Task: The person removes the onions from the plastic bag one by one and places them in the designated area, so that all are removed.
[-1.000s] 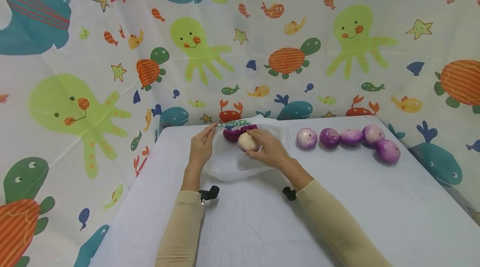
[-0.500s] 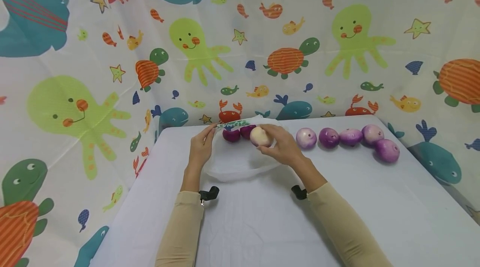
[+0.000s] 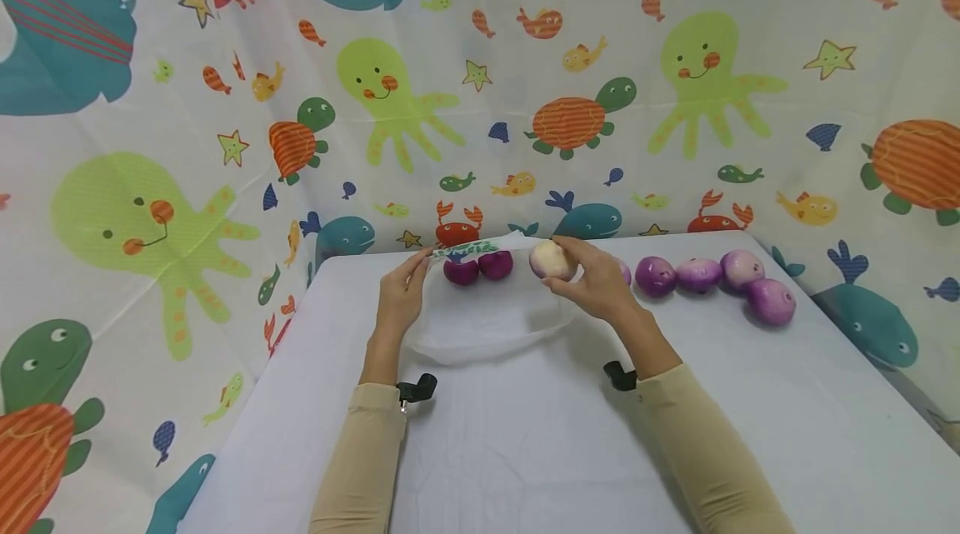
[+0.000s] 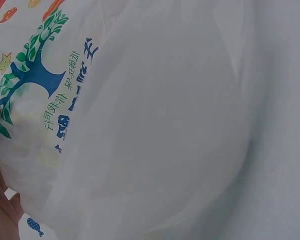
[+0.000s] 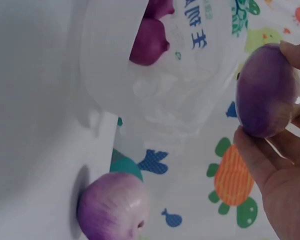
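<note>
A thin white plastic bag with a green and blue tree print lies on the table, its mouth held up at the back. My left hand pinches the left edge of that mouth. Two dark purple onions show inside the bag. At the bag's right side, my right hand grips a pale-topped onion between thumb and fingers; its purple side faces the right wrist camera. The left wrist view is mostly filled by the bag's translucent film, with a few fingers at the left edge.
Several purple onions stand in a row on the white table to the right. The closest one is partly hidden behind my right hand in the head view. A curtain printed with sea animals hangs behind the table.
My right hand has moved to the right with the pale onion, from over the bag's middle to its right edge. The left hand has kept its place on the bag.
</note>
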{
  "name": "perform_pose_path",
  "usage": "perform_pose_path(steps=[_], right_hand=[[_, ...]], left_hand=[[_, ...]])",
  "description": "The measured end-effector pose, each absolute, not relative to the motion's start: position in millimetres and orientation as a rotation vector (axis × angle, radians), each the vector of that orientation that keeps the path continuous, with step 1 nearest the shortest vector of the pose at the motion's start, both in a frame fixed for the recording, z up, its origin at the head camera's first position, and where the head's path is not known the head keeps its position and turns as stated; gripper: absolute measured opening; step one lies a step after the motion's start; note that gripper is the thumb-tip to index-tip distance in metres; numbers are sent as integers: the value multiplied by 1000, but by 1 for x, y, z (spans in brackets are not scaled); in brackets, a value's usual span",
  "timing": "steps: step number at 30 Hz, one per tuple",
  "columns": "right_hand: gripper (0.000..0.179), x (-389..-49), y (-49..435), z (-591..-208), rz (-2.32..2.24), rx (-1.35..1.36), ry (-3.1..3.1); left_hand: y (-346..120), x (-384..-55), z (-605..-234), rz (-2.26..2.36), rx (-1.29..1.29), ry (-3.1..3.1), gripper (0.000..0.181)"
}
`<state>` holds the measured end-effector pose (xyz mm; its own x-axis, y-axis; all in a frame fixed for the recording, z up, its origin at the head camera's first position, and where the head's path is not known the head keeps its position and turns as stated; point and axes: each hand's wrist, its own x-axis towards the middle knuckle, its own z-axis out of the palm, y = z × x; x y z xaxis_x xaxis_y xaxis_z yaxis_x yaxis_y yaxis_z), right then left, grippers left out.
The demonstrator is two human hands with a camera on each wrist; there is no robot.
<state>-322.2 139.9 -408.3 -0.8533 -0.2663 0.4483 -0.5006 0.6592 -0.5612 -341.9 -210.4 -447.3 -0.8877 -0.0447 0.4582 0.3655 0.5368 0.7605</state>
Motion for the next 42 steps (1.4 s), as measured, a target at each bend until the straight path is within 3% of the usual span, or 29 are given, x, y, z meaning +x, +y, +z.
perform_pose_path(steps=[22, 34, 42], right_hand=[[76, -323, 198, -404, 921, 416, -2657], [66, -320, 231, -406, 884, 366, -2676], [70, -320, 253, -404, 896, 309, -2769]], left_hand=[[-210, -341, -445, -1330, -273, -2340, 40], [-210, -341, -446, -1319, -280, -2341, 39], [-210, -341, -446, -1331, -269, -2347, 40]])
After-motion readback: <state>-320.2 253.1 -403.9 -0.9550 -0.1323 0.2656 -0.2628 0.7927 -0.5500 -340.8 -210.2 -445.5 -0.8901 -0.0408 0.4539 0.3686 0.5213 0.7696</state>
